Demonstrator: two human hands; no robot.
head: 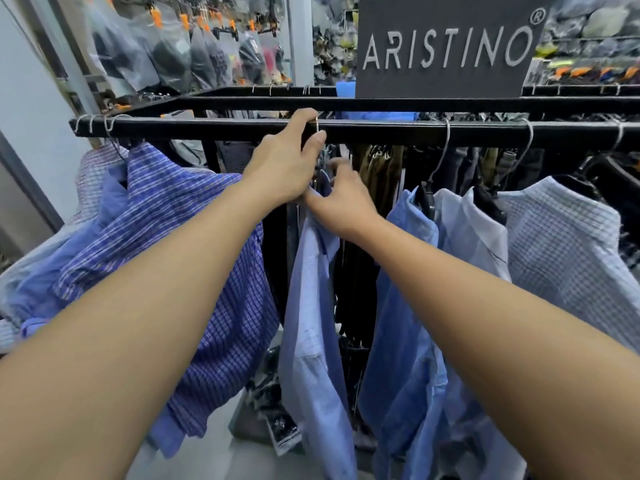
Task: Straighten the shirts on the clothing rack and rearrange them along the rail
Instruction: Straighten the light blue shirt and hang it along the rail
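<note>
A black rail (381, 130) crosses the view with shirts hanging from wire hangers. My left hand (284, 161) reaches up to the rail and pinches the hook of a hanger (317, 123) between thumb and fingers. Just below, my right hand (341, 199) grips the collar of the light blue shirt (311, 323) on that hanger. A dark blue striped shirt (180, 216) hangs bunched at the left end. To the right hang a mid-blue shirt (405, 306), a pale blue shirt (478, 244) and a light checked shirt (568, 244).
A dark brand sign (446, 50) stands on the rack's top frame. Behind the front rail hang dark trousers and belts (377, 168). Bagged garments (180, 50) hang on the back wall. Packaged goods (273, 403) lie on the floor under the rack.
</note>
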